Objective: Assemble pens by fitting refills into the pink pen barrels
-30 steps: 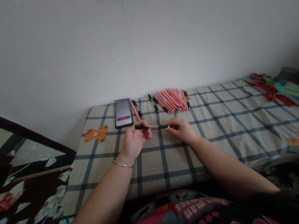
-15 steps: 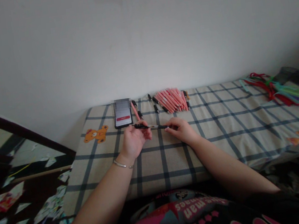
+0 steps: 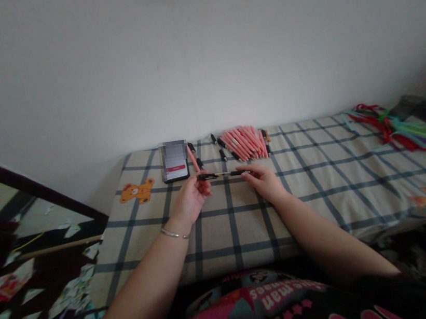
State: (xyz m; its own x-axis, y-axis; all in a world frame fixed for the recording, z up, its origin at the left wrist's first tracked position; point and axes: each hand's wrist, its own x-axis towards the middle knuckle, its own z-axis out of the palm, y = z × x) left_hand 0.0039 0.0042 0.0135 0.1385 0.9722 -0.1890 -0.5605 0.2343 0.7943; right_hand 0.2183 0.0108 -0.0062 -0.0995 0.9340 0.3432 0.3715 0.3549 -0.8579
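Over the checked sheet, my left hand (image 3: 191, 198) pinches the left black end of a thin pen (image 3: 221, 174). My right hand (image 3: 263, 180) pinches the pen's right end. The pen lies level between the two hands, its pale middle showing between black ends. Just beyond it lies a pile of pink pens (image 3: 245, 142) by the wall, with a few loose black pen parts (image 3: 221, 149) and one pink pen (image 3: 194, 159) to the left of the pile.
A phone (image 3: 174, 161) with a lit screen lies flat left of the pens. Coloured cords (image 3: 391, 125) are heaped at the far right of the bed (image 3: 319, 187). Paper scraps (image 3: 70, 298) litter the dark floor at the left. A white wall is behind.
Both hands have shifted a little farther from me and the pen has risen with them; the hands have drawn slightly apart, so more of the pen's pale middle shows.
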